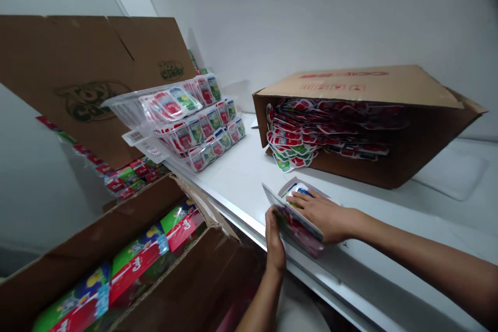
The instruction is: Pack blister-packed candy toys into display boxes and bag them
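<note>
Over the near edge of the white table, a small printed cardboard display box [298,228] stands tilted with its flaps up. My left hand [274,244] grips its near side, fingers partly hidden behind the panel. My right hand [321,212] reaches over the box's other side. Its fingers lie stretched out on a white and blue packet [299,189] at the box's opening; the thumb is hidden. Just beyond, a large brown carton [350,83] lies on its side, with many red and green packets [295,140] stacked inside and spilling at its mouth.
Left on the table [249,166], clear plastic trays [134,106] hold rows of packets. An open carton [171,275] at the lower left contains green and red boxes [136,264]. Behind it, another carton's raised flap [93,72] stands near more stacked boxes. A wall closes the back.
</note>
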Demonstrator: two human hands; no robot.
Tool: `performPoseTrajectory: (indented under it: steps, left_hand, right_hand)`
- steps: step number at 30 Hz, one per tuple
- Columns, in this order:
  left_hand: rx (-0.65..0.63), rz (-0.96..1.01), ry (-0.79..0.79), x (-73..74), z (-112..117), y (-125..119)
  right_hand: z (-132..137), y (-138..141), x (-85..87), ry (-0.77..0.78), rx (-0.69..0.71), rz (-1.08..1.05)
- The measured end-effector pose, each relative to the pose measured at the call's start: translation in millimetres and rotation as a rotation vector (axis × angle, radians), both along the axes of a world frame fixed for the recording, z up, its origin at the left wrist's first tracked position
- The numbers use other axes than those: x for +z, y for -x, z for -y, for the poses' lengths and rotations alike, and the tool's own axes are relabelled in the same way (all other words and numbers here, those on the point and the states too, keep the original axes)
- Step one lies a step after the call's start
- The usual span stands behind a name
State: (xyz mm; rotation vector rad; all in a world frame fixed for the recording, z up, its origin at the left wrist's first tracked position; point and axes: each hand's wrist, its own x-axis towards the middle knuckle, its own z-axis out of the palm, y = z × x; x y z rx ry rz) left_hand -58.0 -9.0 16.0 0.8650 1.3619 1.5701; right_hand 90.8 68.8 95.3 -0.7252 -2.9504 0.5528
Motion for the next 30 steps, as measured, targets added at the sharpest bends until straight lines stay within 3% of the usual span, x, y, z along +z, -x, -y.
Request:
performPoseTrajectory:
  steps: [6, 12, 15, 18, 20, 22, 24, 26, 28, 30]
  left_hand:
    - [-0.026, -0.055, -0.034, 5.0, 37, -19]
    - [0.032, -0.056, 0.088, 9.9, 57, -28]
    - [0.042, -0.097, 0.115, 13.8, 44, -18]
    - [0.008, -0.085, 0.134, 23.5, 14, -5]
    - [-0.122, 0.039, 0.18, 29.0, -4, -5]
    - [-0.317, 0.21, 0.234, 30.3, -11, -12]
    - [-0.445, 0.31, 0.268, 28.2, -7, -22]
    - [-0.438, 0.282, 0.282, 28.2, 1, -29]
    - [-0.325, 0.082, 0.247, 37.1, 3, -28]
    - [-0.215, -0.266, 0.113, 57.3, -5, -24]
  right_hand:
    - [16, -16, -5.3, 0.011, 0.063, -0.014]
    - [19, -41, 10.3, 0.178, 0.153, -0.093]
    - [22, -60, 16.2, 0.17, 0.004, -0.185]
    - [25, -80, 12.9, 0.055, -0.348, -0.314]
    - [28, -92, 4.3, 0.054, -0.676, -0.372]
    - [33, -102, -7.5, 0.186, -0.887, -0.374]
    - [39, -107, -18.2, 0.352, -0.906, -0.351]
    - [42, -110, -24.3, 0.447, -0.878, -0.333]
    - [44, -112, -25.4, 0.475, -0.908, -0.349]
    - [44, -114, -23.7, 0.49, -0.942, -0.388]
